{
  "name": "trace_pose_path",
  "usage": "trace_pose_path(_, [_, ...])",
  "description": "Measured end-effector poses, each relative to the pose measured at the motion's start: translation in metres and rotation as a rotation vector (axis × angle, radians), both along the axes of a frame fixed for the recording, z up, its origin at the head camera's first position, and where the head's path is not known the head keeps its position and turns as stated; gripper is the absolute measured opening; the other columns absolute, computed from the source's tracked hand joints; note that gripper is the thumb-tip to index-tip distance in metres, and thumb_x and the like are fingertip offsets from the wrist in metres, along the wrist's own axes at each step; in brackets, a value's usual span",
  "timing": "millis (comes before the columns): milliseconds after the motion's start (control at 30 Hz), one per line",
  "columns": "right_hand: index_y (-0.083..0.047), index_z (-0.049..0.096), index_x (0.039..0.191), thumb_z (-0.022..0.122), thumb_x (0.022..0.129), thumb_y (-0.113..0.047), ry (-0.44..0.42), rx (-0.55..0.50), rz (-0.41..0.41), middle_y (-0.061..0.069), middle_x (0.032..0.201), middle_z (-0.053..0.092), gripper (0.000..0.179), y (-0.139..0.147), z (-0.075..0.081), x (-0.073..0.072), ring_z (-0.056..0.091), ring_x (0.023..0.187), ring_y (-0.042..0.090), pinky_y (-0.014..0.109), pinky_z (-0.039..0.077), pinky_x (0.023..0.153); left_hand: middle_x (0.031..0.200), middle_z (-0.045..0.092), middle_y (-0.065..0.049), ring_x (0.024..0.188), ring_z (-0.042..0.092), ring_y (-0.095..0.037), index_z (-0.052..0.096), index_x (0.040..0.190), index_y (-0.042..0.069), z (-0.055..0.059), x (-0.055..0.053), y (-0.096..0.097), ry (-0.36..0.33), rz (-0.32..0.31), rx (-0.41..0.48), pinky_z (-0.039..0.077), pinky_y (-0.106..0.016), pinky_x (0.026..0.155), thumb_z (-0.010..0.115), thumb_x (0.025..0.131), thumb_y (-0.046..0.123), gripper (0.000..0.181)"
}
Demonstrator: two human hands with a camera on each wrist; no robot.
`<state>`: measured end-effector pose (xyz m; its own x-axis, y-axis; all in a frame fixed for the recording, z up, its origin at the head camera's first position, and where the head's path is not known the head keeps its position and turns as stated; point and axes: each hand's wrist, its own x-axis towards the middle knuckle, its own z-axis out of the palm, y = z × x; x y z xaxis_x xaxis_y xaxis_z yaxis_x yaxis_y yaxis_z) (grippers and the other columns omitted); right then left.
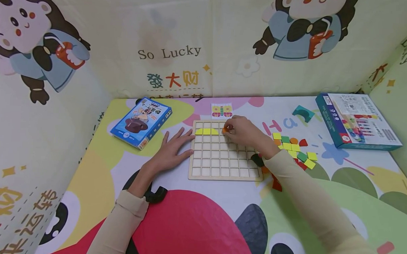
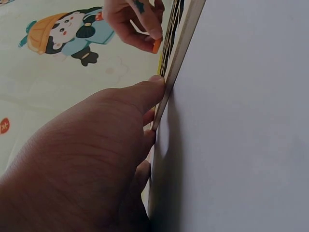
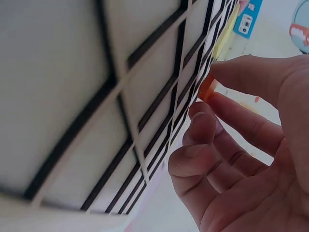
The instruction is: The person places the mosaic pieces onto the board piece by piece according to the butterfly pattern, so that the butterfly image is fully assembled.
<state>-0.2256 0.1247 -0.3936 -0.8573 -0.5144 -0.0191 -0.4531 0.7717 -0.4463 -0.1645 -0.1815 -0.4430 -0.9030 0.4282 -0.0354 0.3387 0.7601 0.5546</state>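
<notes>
A square wooden grid board [image 1: 201, 177] lies on the printed tabletop, with several yellow pieces [image 1: 206, 131] in a row near its top left. My right hand [image 1: 245, 132] is over the upper part of the grid. Between its thumb and index finger it pinches a small orange piece [image 3: 207, 88], held close to the board's cells. My left hand [image 1: 172, 150] rests at the board's left edge, fingers extended; its thumb touches the rim in the left wrist view. Above the board lies a small card [image 1: 221, 110] with a coloured butterfly pattern.
Loose yellow, green, orange and red pieces [image 1: 295, 147] are scattered right of the board, some partly behind my right forearm. A blue box [image 1: 141, 122] stands left, a larger teal-edged box [image 1: 362, 121] at far right. A teal arched block [image 1: 303, 113] lies near it.
</notes>
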Motion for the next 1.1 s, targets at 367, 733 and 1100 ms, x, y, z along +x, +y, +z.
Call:
trace_pose_path(367, [0.0,0.077,0.115,0.076,0.099,-0.018,0.011,0.019,0.019,0.015,0.111,0.078,0.024,-0.009,-0.003,-0.001,0.071,0.109,0.029,0.044,0.061,0.098,0.177,0.029,0.006,0.17,0.008,-0.024,0.045,0.162,0.027,0.003,0.0,0.001,0.001,-0.005,-0.005,-0.011,-0.064,0.133,0.061,0.105,0.045,0.061])
trace_pose_path(733, [-0.001,0.077,0.119,0.076,0.099,-0.018,-0.015,0.018,0.031,0.014,0.115,0.077,0.027,-0.009,-0.001,0.002,0.069,0.112,0.029,0.044,0.06,0.1,0.177,0.03,0.005,0.17,0.008,-0.025,0.046,0.162,0.026,0.002,0.002,0.0,0.001,0.003,-0.003,-0.012,-0.065,0.133,0.061,0.105,0.045,0.062])
trace_pose_path(1100, [-0.001,0.073,0.126,0.074,0.1,-0.022,-0.025,0.021,-0.05,0.014,0.107,0.072,0.033,0.028,0.008,0.008,0.06,0.084,0.025,0.037,0.055,0.079,0.177,0.03,0.005,0.17,0.008,-0.025,0.046,0.162,0.026,0.001,0.0,0.0,0.005,-0.004,-0.004,-0.012,-0.065,0.133,0.061,0.105,0.045,0.062])
